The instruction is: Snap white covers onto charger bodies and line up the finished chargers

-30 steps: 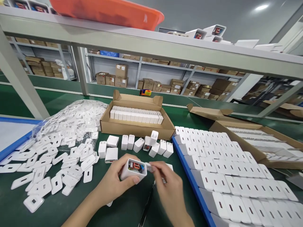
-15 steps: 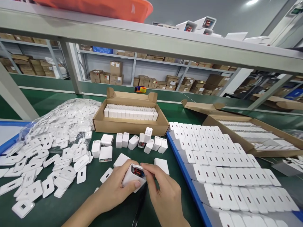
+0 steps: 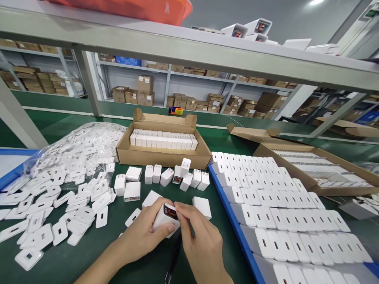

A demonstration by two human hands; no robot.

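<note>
My left hand (image 3: pixel 145 228) is wrapped round a white charger housing (image 3: pixel 164 221), whose open end faces up and shows a dark circuit with red parts. At the right rim of that opening, the fingers of my right hand (image 3: pixel 201 238) are pinched together; whatever they may hold is hidden. Under my hands a thin dark tool (image 3: pixel 173 260) lies on the green table. One white housing (image 3: pixel 151 198) lies just behind my left hand, and another white block (image 3: pixel 202 207) lies beyond my right. Loose white end covers (image 3: pixel 60 232) with slots spread to the left.
A blue-edged tray (image 3: pixel 233 225) with rows of white chargers stands at right. Behind are an open cardboard box (image 3: pixel 154 155) of white chargers and a clear bag (image 3: pixel 89 146) of covers. Several chargers (image 3: pixel 167 177) stand between. A shelf beam (image 3: pixel 189 51) crosses overhead.
The housing has turned and shifted slightly in my left hand, so its opening shows more fully. My right fingers have moved slightly up and left along the rim.
</note>
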